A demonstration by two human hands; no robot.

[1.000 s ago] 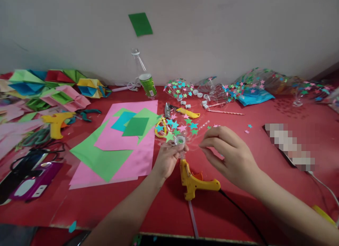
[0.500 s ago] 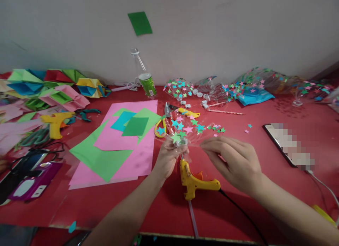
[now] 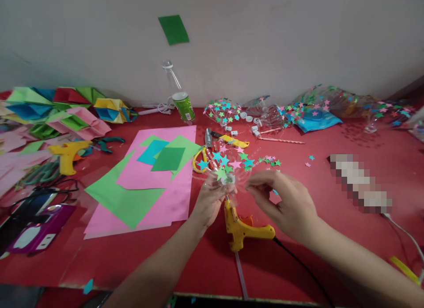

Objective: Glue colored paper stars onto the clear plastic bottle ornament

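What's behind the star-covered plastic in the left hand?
Beyond the star-covered plastic, a grey-headed tool and a yellow tool lie on the red table. Whatever the stars and left hand cover there can't be seen.

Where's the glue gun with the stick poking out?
In the head view's lower middle, the yellow glue gun lies on the red table, between the left hand and right forearm.

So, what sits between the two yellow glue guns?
In the head view, the overlapping coloured paper sheets, then the left hand, come between the left-side glue gun and the middle glue gun.
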